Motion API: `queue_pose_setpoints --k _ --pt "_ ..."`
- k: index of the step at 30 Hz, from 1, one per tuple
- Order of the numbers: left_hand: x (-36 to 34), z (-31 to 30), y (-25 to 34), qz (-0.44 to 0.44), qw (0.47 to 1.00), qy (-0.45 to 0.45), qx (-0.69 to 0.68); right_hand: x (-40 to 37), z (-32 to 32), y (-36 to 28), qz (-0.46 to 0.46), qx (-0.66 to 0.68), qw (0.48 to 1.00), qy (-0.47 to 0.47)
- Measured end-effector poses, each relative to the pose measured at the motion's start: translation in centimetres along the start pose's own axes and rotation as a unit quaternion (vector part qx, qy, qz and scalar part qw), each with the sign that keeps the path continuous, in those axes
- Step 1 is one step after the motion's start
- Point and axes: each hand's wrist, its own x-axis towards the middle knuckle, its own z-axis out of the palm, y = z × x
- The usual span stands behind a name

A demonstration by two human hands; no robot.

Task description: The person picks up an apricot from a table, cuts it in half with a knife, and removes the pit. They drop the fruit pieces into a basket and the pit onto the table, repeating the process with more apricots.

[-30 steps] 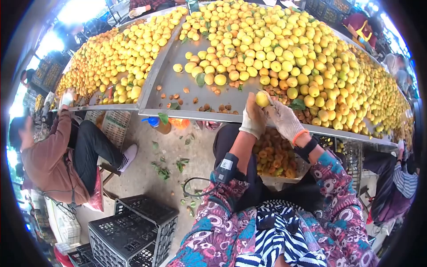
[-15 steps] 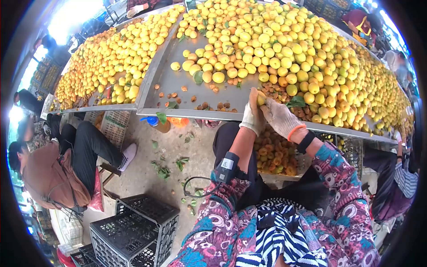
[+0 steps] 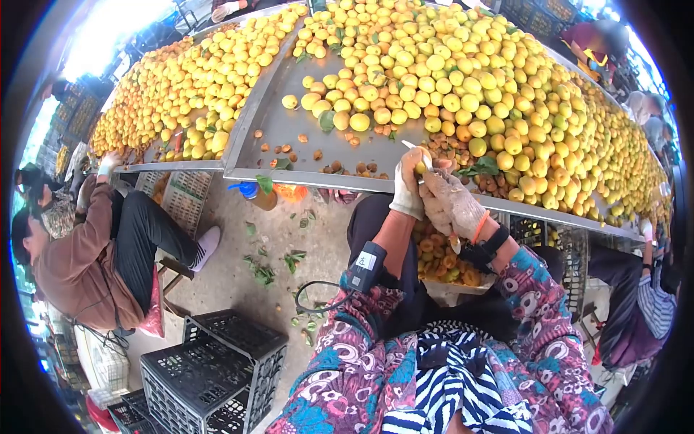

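My left hand (image 3: 408, 189), in a whitish glove, is closed around a yellow apricot (image 3: 421, 166) just above the metal table's front edge. Pressed close against it is my gloved right hand (image 3: 450, 202), closed on a knife. The knife's pale blade tip (image 3: 408, 145) points up and left past the apricot, and what looks like its handle end shows below the right palm. Fingers hide most of the knife and part of the fruit. Below my hands, a crate holds opened apricot halves (image 3: 437, 260).
Apricots (image 3: 448, 79) are heaped on the metal table (image 3: 271, 155), with scattered pits (image 3: 318, 155) near its front edge. Black crates (image 3: 210, 376) stand at lower left. A person in brown (image 3: 97, 267) sits left; others work around the table. A blue-topped bottle (image 3: 253, 194) is underneath.
My hands have turned, and the knife's blade tip and lower end now show. The person on the left has sat more upright and raised a gloved hand to the table.
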Motion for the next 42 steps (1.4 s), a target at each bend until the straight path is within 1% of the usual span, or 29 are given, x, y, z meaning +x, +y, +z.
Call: queue_pose_setpoints --k 1,2,3,5,6,7,8,10,12,13,14,16,18,21,23,24,25,26,28,29,32,34,35,36,38,39,40,41,42 --pt "0.3 -0.5 -0.4 0.011 0.999 -0.030 0.002 0.8 -0.5 0.8 -0.101 -0.106 0.988 0.054" --pt "0.7 -1.1 -0.8 0.021 0.998 -0.061 0.004 2.3 -1.5 2.4 -0.201 -0.208 0.951 0.107" --pt "0.5 -0.8 -0.4 0.044 0.993 -0.036 0.099 2.9 -0.7 2.6 -0.295 -0.304 0.892 0.159" --pt "0.0 -0.5 0.4 0.091 0.955 0.019 0.282 1.6 -0.9 0.7 -0.230 -0.513 0.801 0.205" --pt "-0.2 0.0 0.5 0.075 0.977 0.017 0.201 0.7 -0.1 -0.6 -0.191 -0.607 0.739 0.223" --pt "-0.5 0.8 0.3 0.057 0.991 0.015 0.119 0.4 0.9 -1.1 -0.146 -0.606 0.748 0.228" --pt "-0.5 1.2 0.1 0.040 0.999 0.012 0.035 1.0 0.0 -0.3 -0.166 -0.576 0.769 0.224" --pt "-0.2 0.5 -0.3 0.098 0.990 -0.021 0.098 2.7 -1.8 1.5 -0.205 -0.515 0.804 0.214" --pt "-0.3 -0.3 -0.4 0.086 0.992 -0.024 0.088 2.3 -0.8 1.1 -0.200 -0.477 0.836 0.180" --pt "-0.5 -0.2 0.0 0.042 0.998 -0.014 0.047 1.9 0.0 0.8 -0.198 -0.456 0.852 0.166" --pt "-0.4 -0.1 0.2 0.000 1.000 -0.007 0.006 1.7 0.0 0.4 -0.188 -0.517 0.817 0.172" --pt "0.2 -1.1 -0.5 0.081 0.973 0.011 0.216 1.4 -0.6 -0.5 -0.163 -0.633 0.734 0.181" --pt "0.6 -1.2 -0.7 0.105 0.951 0.018 0.292 1.5 -1.7 -0.1 -0.171 -0.541 0.805 0.174" --pt "0.6 -0.9 -0.5 0.055 0.975 0.024 0.213 0.5 -0.4 -0.2 -0.170 -0.392 0.891 0.155" --pt "0.6 -1.3 -0.7 0.026 0.985 0.039 0.168 0.1 -0.2 -0.3 -0.042 -0.201 0.971 0.122" --pt "0.4 -1.0 -0.3 0.024 0.989 0.018 0.142 -0.2 0.1 -0.3 0.024 -0.100 0.989 0.103" --pt "0.1 -0.7 0.1 0.022 0.993 -0.003 0.117 -0.6 1.6 -0.3 -0.024 -0.095 0.987 0.130" --pt "-0.1 -0.3 0.3 0.017 0.995 -0.026 0.090 -0.5 1.6 0.1 -0.018 -0.063 0.991 0.120" --pt "-0.9 1.1 0.7 0.025 0.998 -0.031 0.047 -0.1 1.3 0.6 -0.007 -0.001 0.995 0.100" --pt "-1.1 1.6 0.8 0.031 0.999 -0.032 0.024 -0.2 1.4 0.6 -0.007 0.009 0.997 0.080" --pt "-1.3 1.9 1.0 -0.006 0.996 -0.047 -0.079 -0.2 1.7 0.6 -0.005 0.011 0.999 0.029" --pt "-1.3 1.6 1.1 0.008 0.998 -0.032 -0.060 -0.3 1.8 -0.2 -0.010 -0.025 1.000 0.015" --pt "-1.2 1.3 1.2 0.016 0.998 -0.025 -0.051 0.1 1.8 -0.3 -0.079 -0.143 0.985 0.057" --pt "-0.7 0.3 0.7 0.048 0.999 -0.001 0.002 0.5 1.8 -0.2 -0.145 -0.258 0.950 0.097" --pt "0.7 -1.6 -1.2 0.112 0.987 0.052 0.105 0.3 2.3 -0.8 -0.149 -0.355 0.912 0.143" --pt "1.2 -1.6 -1.6 0.190 0.967 0.073 0.153 -0.7 2.9 -1.9 -0.091 -0.340 0.924 0.152" --pt "0.7 -0.5 -0.6 0.169 0.970 0.076 0.155 -1.3 3.0 -2.6 -0.032 -0.325 0.932 0.160" --pt "-0.2 0.6 0.4 0.147 0.974 0.078 0.156 -1.3 2.1 -1.9 -0.062 -0.263 0.952 0.146" --pt "-0.9 1.5 1.3 0.124 0.977 0.079 0.158 -1.9 1.9 -2.5 -0.065 -0.183 0.975 0.110"
